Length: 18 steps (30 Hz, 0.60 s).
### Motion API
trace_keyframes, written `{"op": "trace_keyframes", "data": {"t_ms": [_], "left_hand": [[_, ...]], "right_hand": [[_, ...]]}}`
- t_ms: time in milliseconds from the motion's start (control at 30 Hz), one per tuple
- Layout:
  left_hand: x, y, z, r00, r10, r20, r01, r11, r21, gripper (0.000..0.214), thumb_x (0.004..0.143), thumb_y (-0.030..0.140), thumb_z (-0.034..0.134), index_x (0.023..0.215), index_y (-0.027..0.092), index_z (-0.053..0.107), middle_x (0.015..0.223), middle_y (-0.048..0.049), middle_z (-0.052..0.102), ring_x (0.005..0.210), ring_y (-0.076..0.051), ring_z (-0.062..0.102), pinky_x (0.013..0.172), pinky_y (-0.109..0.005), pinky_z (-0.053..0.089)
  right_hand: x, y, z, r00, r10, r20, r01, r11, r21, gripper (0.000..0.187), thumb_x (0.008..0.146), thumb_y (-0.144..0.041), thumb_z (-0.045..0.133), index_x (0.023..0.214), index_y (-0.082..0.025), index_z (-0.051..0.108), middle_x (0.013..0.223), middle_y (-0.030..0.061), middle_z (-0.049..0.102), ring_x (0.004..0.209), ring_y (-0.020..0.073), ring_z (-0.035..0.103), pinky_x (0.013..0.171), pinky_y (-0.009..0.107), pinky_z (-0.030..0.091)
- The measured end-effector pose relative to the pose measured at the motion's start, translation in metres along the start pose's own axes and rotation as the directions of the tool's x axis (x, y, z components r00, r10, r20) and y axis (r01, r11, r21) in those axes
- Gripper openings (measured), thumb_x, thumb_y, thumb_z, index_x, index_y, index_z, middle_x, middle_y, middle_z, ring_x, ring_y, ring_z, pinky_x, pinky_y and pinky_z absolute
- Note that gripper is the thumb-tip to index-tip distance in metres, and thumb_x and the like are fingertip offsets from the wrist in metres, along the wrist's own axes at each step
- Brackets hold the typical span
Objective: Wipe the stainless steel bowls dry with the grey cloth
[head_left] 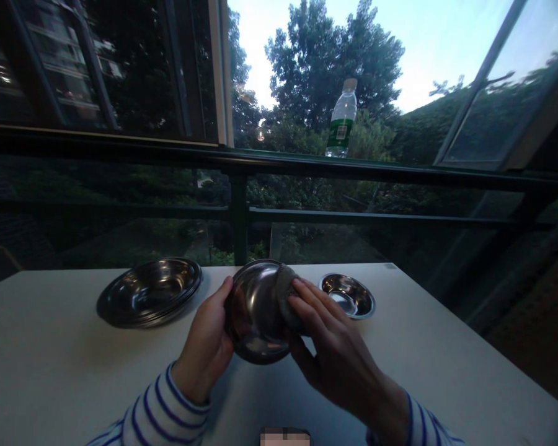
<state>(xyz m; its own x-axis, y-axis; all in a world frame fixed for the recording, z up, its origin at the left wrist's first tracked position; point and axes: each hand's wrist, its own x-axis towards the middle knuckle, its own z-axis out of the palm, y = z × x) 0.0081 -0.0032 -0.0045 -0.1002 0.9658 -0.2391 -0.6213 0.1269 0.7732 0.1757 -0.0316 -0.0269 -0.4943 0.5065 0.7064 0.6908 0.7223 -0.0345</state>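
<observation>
A steel bowl is held up over the white table, tilted with its inside facing me. My left hand is closed round its left rim. My right hand grips the right side, its fingers pressing a small grey scrubbing pad against the bowl's edge. Both sleeves are white with blue stripes.
A stack of larger steel bowls lies on the table to the left. One small steel bowl sits to the right. A water bottle stands on the dark railing beyond the table's far edge.
</observation>
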Motion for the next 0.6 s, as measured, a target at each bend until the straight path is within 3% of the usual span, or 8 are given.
{"op": "trace_keyframes", "data": {"t_ms": [167, 300, 500, 600], "left_hand": [[-0.002, -0.001, 0.003, 0.999, -0.039, -0.025, 0.04, 0.999, 0.009, 0.024, 0.087, 0.019, 0.039, 0.08, 0.011, 0.061, 0.062, -0.0057, 0.069, 0.051, -0.016, 0.064, 0.051, -0.028, 0.053], [-0.001, -0.002, 0.001, 0.999, -0.022, -0.029, 0.023, 1.0, 0.02, 0.023, 0.086, 0.018, 0.042, 0.079, 0.011, 0.062, 0.061, -0.0049, 0.069, 0.053, -0.016, 0.065, 0.055, -0.029, 0.055], [-0.001, -0.003, 0.0, 0.998, -0.063, 0.027, 0.064, 0.998, -0.026, 0.029, 0.088, 0.019, 0.038, 0.077, 0.01, 0.063, 0.06, -0.0067, 0.069, 0.054, -0.017, 0.065, 0.057, -0.029, 0.055], [-0.001, -0.003, 0.001, 0.998, -0.056, 0.02, 0.056, 0.998, -0.018, 0.026, 0.087, 0.019, 0.039, 0.081, 0.01, 0.063, 0.065, -0.0066, 0.07, 0.056, -0.017, 0.065, 0.056, -0.029, 0.055]], "right_hand": [[-0.001, -0.002, 0.001, 0.99, -0.127, 0.06, 0.128, 0.992, -0.01, 0.041, 0.082, -0.019, 0.048, 0.122, -0.009, 0.046, 0.13, 0.0152, 0.047, 0.123, 0.0271, 0.038, 0.098, 0.046, 0.039], [0.001, 0.004, -0.001, 1.0, -0.002, 0.012, 0.002, 1.0, -0.018, 0.039, 0.086, -0.018, 0.043, 0.124, -0.009, 0.044, 0.129, 0.015, 0.048, 0.124, 0.0256, 0.038, 0.098, 0.046, 0.04], [0.004, -0.009, -0.003, 0.991, -0.129, 0.026, 0.125, 0.983, 0.131, 0.029, 0.082, -0.02, 0.049, 0.11, -0.013, 0.052, 0.123, 0.0124, 0.054, 0.121, 0.0243, 0.041, 0.097, 0.041, 0.042], [0.004, -0.001, -0.002, 1.0, -0.017, -0.011, 0.018, 0.992, 0.121, 0.021, 0.084, -0.016, 0.045, 0.103, -0.013, 0.051, 0.124, 0.015, 0.052, 0.122, 0.0243, 0.041, 0.097, 0.043, 0.042]]}}
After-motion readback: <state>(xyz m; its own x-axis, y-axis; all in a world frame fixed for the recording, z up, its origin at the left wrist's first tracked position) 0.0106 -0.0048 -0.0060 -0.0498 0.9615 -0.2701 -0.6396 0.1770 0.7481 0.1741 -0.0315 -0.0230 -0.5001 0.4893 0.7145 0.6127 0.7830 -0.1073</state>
